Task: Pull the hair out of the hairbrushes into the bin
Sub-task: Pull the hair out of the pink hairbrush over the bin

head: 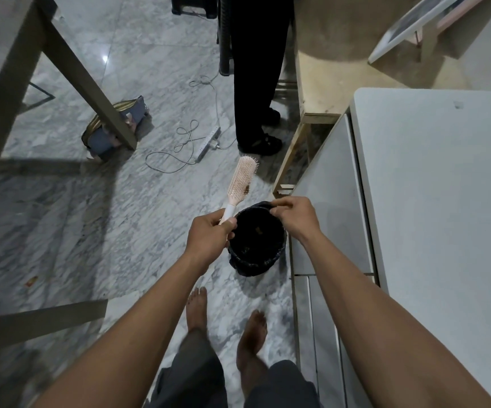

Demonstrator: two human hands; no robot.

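Head view, looking down past both forearms. Left hand (pixel 209 234) grips the white handle end of a pale pink paddle hairbrush with pink bristles (pixel 242 184). Fingers wrap under the handle, thumb on top. The brush head sticks up and away from the knuckles, well clear of the fingers, bristles facing right. A small brown clump of hair (pixel 248 189) sits in the bristles near the handle end, apart from both hands.

Right hand (pixel 295 217) is over the far rim of a small round black bin with a black liner (pixel 253 267). Fingers are curled with tips bunched at the rim. Cannot tell if they pinch hair, the liner or nothing. A brownish bit (pixel 258 230) lies inside the bin. The bin stands on a grey-white marble floor (pixel 156 83), just beside a white cabinet (pixel 432 201) and between the two hands in frame.

The person's bare feet (pixel 197 307) are near the bin. A second person's legs in black trousers (pixel 256 83) stand beyond. A white power strip with a cable (pixel 209 142) lies on the floor to their left. A blue and gold bag (pixel 114 128) rests against a wooden table leg (pixel 91 83).
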